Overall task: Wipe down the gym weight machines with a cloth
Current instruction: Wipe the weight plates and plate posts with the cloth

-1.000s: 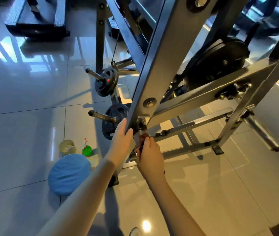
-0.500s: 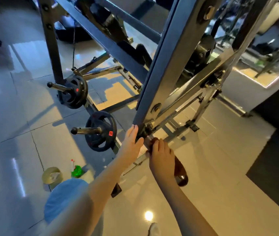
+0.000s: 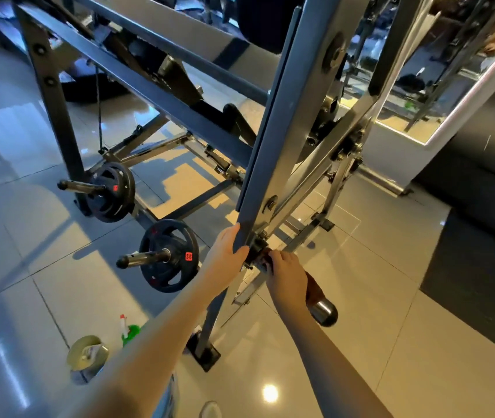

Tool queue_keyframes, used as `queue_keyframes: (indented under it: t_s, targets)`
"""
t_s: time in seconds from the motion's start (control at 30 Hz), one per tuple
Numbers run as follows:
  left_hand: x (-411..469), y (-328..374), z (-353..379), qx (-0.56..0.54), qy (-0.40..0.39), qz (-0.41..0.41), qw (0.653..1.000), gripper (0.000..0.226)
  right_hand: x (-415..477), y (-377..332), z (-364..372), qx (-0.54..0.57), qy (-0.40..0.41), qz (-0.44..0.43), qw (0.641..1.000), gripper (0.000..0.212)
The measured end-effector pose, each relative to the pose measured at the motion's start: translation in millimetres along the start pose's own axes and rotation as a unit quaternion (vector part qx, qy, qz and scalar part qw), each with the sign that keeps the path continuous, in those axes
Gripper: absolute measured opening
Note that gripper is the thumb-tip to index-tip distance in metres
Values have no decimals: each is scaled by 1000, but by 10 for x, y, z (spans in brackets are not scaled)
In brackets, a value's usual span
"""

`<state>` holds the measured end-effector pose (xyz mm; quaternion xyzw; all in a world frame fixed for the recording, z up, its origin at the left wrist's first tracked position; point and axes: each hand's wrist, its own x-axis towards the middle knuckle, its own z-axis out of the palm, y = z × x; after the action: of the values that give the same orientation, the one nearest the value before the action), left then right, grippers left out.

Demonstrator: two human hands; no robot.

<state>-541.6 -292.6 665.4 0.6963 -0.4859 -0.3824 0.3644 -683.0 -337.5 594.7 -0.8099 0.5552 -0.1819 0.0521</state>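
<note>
Above glossy floor tiles [image 3: 361, 342], the left hand [image 3: 225, 251] curls its fingers round the weight machine upright [image 3: 273, 140]. The right hand [image 3: 287, 276] has its fingers clutching a brown cloth [image 3: 314, 288] on the chrome peg [image 3: 326, 313], near a dark mat [image 3: 475, 282].

We see a floor [image 3: 59, 282] of smooth, glossy tiles that mirror the lights. The beam [image 3: 273, 131] is metal under a smooth grey paint, satin rather than shiny; the struts [image 3: 306, 179] beside it are bare, bright steel. The plates [image 3: 180, 276] look matt black, and their pegs [image 3: 146, 258] are polished chrome. The cloth [image 3: 313, 288] is brown and dull. The spray bottle [image 3: 130, 330] is green plastic. The mat [image 3: 481, 282] is dark and matt.
</note>
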Motion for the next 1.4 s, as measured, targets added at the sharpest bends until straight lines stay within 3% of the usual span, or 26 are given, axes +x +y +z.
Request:
queue_keyframes:
  t_s: [0.1,0.27,0.4,0.63,0.77,0.93,1.1,1.17,1.27,1.4]
  targets:
    - [-12,212,-170,-16,28,39,999,55,132,-30,-229,128,46,55,989,20]
    - [87,590,-437,-25,67,110,991,52,508,-426,-937,330,164,61,928,29]
    - [163,895,-546,-29,97,157,982,50,834,-698,-1280,389,266,49,881,42]
    - [339,1139,-721,-56,73,194,977,46,1008,-1075,-1103,378,320,-34,868,44]
    - [472,1176,-911,-3,77,239,968,46,1230,-1052,-1109,324,325,-24,888,63]
    - [635,1297,-1192,47,70,291,953,46,1438,-1128,-1272,72,480,-34,874,60]
    - [735,1388,-1470,191,76,374,904,50,1323,-978,-1069,-144,431,-87,886,70]
    - [835,1487,-1526,241,58,398,883,51,1448,-994,-1333,-169,454,-83,871,63]
    - [960,1578,-1524,262,22,394,881,49,1722,-1129,-1760,-155,504,-38,849,54]
    - [1047,1486,-1480,273,17,406,872,47,1588,-1039,-1570,-164,465,-55,868,56]
